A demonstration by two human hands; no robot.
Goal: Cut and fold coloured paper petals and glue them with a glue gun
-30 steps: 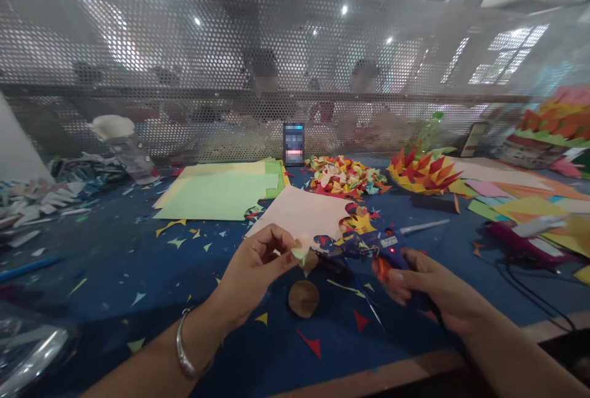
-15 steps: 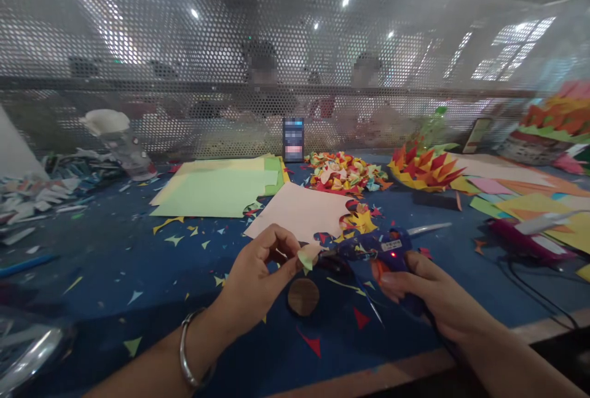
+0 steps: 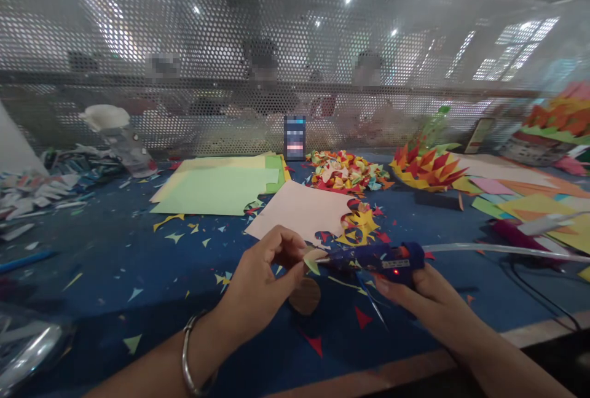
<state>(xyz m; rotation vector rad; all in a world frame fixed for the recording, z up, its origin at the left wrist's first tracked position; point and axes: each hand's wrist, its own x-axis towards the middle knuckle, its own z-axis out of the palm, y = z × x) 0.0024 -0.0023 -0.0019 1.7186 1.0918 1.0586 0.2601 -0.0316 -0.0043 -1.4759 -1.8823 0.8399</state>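
Observation:
My left hand pinches a small pale green folded paper piece between thumb and fingers, just above the blue table. My right hand grips a blue hot glue gun lying nearly level, its nozzle tip touching the paper piece. A clear glue stick juts out of the gun's back to the right. A round brown disc lies on the table below the paper piece, partly hidden by my left fingers.
Green and yellow sheets and a pink sheet lie ahead. A heap of coloured folded pieces, a spiky paper flower, scraps and black cables surround them. A perforated metal screen stands behind, people beyond it.
The glue gun has tilted down to nearly level and its nozzle has closed in on the paper piece. My left hand has held its place with the paper piece.

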